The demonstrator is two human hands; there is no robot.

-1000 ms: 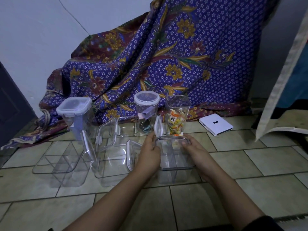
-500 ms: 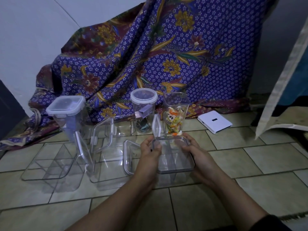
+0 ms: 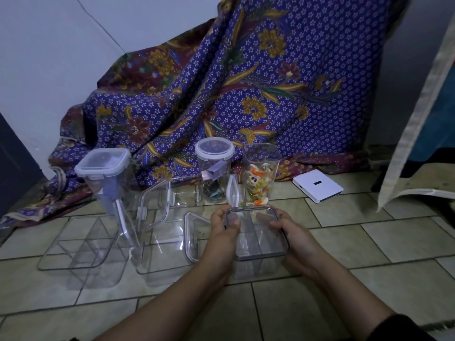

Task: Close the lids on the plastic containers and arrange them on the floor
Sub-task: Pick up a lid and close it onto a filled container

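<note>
A clear square container (image 3: pixel 257 263) stands on the tiled floor in front of me, with a clear lid (image 3: pixel 256 232) lying on its top. My left hand (image 3: pixel 225 232) grips the lid's left edge, thumb on top. My right hand (image 3: pixel 290 236) holds the right side, fingers over the lid's far corner. To the left stand two open clear containers (image 3: pixel 157 254) (image 3: pixel 81 247) with lids (image 3: pixel 154 207) tipped up. Behind are a lidded square container (image 3: pixel 105 173), a lidded round jar (image 3: pixel 214 168) and an open tall one with colourful sweets (image 3: pixel 259 178).
A patterned purple cloth (image 3: pixel 246 82) hangs behind the containers and spreads onto the floor. A white flat box (image 3: pixel 317 185) lies at the right on the tiles. A pale fabric strip (image 3: pixel 416 107) hangs at the far right. A dark door edge (image 3: pixel 14 168) is at left.
Both hands have shifted on the lid, with the left thumb now pressing on top. The lid sits flatter on the container. The view has moved slightly.
</note>
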